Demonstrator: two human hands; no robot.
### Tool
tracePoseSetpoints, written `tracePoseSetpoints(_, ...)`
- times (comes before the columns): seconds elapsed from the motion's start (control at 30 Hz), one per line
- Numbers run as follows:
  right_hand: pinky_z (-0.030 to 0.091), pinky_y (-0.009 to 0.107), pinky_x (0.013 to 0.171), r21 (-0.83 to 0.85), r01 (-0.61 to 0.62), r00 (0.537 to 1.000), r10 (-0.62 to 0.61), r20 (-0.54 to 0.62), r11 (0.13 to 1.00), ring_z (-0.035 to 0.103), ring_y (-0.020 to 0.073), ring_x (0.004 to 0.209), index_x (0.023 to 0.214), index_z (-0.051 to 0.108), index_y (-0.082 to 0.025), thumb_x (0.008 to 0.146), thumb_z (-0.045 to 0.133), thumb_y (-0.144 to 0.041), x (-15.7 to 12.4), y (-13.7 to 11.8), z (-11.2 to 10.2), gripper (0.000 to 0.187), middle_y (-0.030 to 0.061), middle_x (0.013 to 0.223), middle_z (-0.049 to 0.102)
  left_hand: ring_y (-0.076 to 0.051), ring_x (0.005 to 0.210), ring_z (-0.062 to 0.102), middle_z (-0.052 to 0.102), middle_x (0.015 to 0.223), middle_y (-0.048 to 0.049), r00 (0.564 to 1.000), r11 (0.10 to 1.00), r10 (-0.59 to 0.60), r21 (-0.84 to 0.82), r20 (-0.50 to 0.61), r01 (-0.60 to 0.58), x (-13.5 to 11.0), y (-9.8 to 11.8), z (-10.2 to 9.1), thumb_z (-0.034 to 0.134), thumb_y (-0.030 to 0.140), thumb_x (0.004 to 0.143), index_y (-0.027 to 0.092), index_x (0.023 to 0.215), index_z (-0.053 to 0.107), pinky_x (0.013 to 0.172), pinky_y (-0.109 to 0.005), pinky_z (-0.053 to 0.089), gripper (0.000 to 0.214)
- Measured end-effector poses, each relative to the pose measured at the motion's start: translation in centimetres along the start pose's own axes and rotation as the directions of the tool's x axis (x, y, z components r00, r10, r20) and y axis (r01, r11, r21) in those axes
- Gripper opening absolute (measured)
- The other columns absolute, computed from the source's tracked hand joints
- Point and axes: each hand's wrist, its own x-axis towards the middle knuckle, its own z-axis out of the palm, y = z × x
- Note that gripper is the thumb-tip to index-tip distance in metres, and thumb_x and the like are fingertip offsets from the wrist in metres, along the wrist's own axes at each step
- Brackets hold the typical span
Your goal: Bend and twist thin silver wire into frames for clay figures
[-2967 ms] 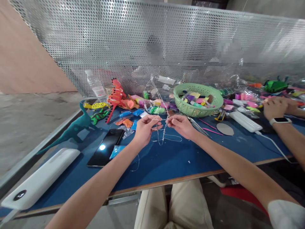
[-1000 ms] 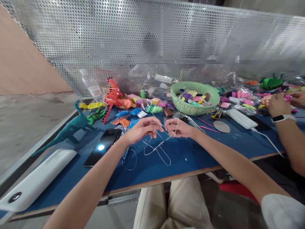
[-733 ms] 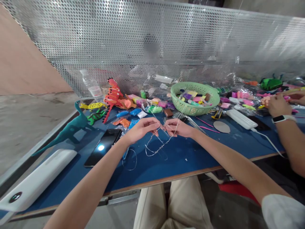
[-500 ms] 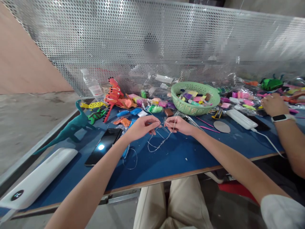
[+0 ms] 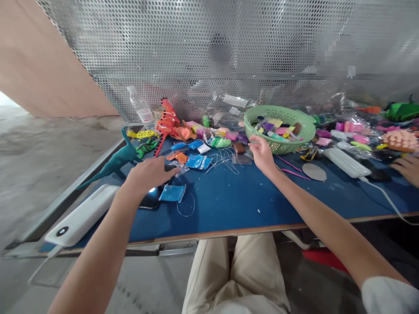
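Note:
My left hand [image 5: 147, 174] lies palm down with fingers stretched out, over a black phone [image 5: 149, 202] and beside small clear packets [image 5: 178, 168]. My right hand [image 5: 262, 153] reaches to the near rim of the green basket [image 5: 278, 111] of coloured clay pieces, fingers loosely apart, holding nothing that I can make out. A bent thin wire figure [image 5: 224, 158] lies on the blue table [image 5: 235, 205] between the two hands, untouched. A loose wire loop [image 5: 186, 209] lies near a blue packet [image 5: 172, 192].
A white power bank [image 5: 81, 216] and a teal dinosaur [image 5: 113, 162] sit at the left edge. An orange-red dinosaur [image 5: 166, 120], a water bottle [image 5: 140, 107] and clay packets line the perforated metal screen [image 5: 196, 52]. Another person's hand [image 5: 407, 168] rests at the right.
Both hands let go of the wire figure, which now lies on the table. My left hand moved left over the phone; my right hand moved up to the basket. The view shifted right.

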Motion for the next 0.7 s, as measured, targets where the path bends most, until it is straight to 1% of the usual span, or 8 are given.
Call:
tracePoseSetpoints(0.07,0.054,0.039,0.091,-0.047,0.036,0.999,-0.037,-0.019,0.998,0.066,0.0231,0.106,0.125,0.056,-0.02,0.089,0.056,-0.027,-0.2,-0.4,0.1,0.037,0.0143,0.133,0.061,-0.043,0.1,0.069,0.072,0.105,-0.022,0.994,0.998,-0.053,0.019,0.096,0.052,-1.1,-1.1,1.2,0.049,0.079,0.081,0.014,0.11,0.067,0.081,-0.044,0.051,0.073)
tracePoseSetpoints(0.13,0.055,0.037,0.084,-0.078,0.06,0.998,-0.062,-0.023,0.995,0.065,0.0226,0.102,0.127,0.054,-0.021,0.089,0.056,-0.028,-0.3,-0.7,0.1,0.039,0.0142,0.132,0.06,-0.042,0.099,0.069,0.073,0.104,-0.0206,0.99,1.0,-0.018,0.012,0.141,0.017,-1.9,-1.7,2.1,0.05,0.073,0.083,0.016,0.109,0.067,0.079,-0.042,0.051,0.065)
tracePoseSetpoints(0.23,0.054,0.036,0.081,-0.092,0.091,0.995,-0.093,-0.018,0.992,0.064,0.0213,0.099,0.129,0.052,-0.021,0.089,0.056,-0.028,-0.4,-0.9,0.1,0.041,0.0138,0.132,0.059,-0.043,0.1,0.069,0.072,0.106,-0.0224,0.992,0.997,-0.079,0.025,0.103,0.077,-2.4,-1.9,2.6,0.051,0.067,0.083,0.013,0.114,0.063,0.078,-0.043,0.051,0.063)
tracePoseSetpoints(0.3,0.053,0.035,0.079,-0.082,0.109,0.994,-0.111,-0.009,0.991,0.064,0.0209,0.097,0.129,0.052,-0.021,0.089,0.056,-0.028,-0.4,-1.0,0.1,0.041,0.0139,0.132,0.058,-0.045,0.103,0.067,0.071,0.11,-0.0244,0.99,0.993,-0.121,0.021,0.075,0.119,-2.4,-1.7,2.5,0.053,0.068,0.081,0.011,0.117,0.061,0.08,-0.045,0.051,0.068)
tracePoseSetpoints(0.43,0.053,0.036,0.077,-0.055,0.122,0.993,-0.122,0.007,0.991,0.063,0.0211,0.095,0.13,0.052,-0.022,0.089,0.056,-0.028,-0.7,-1.2,0.3,0.042,0.013,0.131,0.058,-0.048,0.115,0.062,0.064,0.123,-0.0293,0.985,0.985,-0.172,-0.011,0.03,0.172,-1.9,-1.8,2.8,0.056,0.074,0.076,0.008,0.133,0.051,0.089,-0.049,0.049,0.087)
tracePoseSetpoints(0.5,0.052,0.037,0.078,-0.052,0.132,0.991,-0.131,0.014,0.99,0.062,0.0214,0.096,0.131,0.051,-0.024,0.089,0.057,-0.028,-0.8,-1.4,0.4,0.042,0.012,0.132,0.057,-0.047,0.12,0.059,0.06,0.128,-0.0309,0.981,0.982,-0.182,-0.032,0.066,0.185,-1.4,-2.0,3.2,0.056,0.075,0.075,0.006,0.141,0.043,0.093,-0.049,0.048,0.096)
tracePoseSetpoints(0.6,0.052,0.037,0.078,-0.04,0.148,0.989,-0.147,0.026,0.988,0.062,0.0212,0.096,0.131,0.051,-0.024,0.09,0.058,-0.028,-0.9,-1.5,0.4,0.042,0.0118,0.134,0.055,-0.045,0.123,0.059,0.058,0.133,-0.0289,0.987,0.986,-0.145,-0.07,0.074,0.15,-0.7,-2.1,3.6,0.062,0.067,0.075,0.007,0.148,0.031,0.096,-0.047,0.048,0.1)
tracePoseSetpoints(0.7,0.052,0.036,0.078,-0.04,0.15,0.988,-0.148,0.034,0.988,0.062,0.0203,0.094,0.131,0.051,-0.024,0.09,0.058,-0.029,-1.0,-1.5,0.4,0.042,0.0124,0.135,0.055,-0.046,0.124,0.057,0.055,0.137,-0.0288,0.994,0.994,-0.102,-0.053,-0.035,0.1,0.0,-1.8,3.1,0.068,0.061,0.071,0.008,0.151,0.026,0.097,-0.048,0.047,0.104)
